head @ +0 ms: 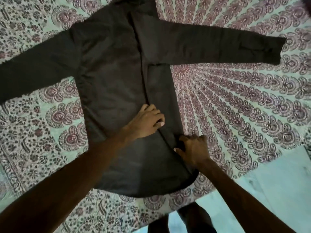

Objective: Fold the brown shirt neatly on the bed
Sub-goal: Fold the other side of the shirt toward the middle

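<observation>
The dark brown shirt (111,78) lies flat on the bed, collar at the far end, both long sleeves spread out to the left and right. Its right side panel is folded inward, making a narrow strip along the middle seam. My left hand (146,121) rests palm down on that folded edge near the lower middle, fingers slightly curled. My right hand (193,150) presses on the folded strip near the hem, fingers bent on the cloth. Whether either hand pinches the fabric is unclear.
The bed carries a patterned sheet (235,98) with maroon and pale green mandala print. The bed's near edge runs along the bottom right, with pale floor (277,182) beyond it. My legs (190,219) show below the edge.
</observation>
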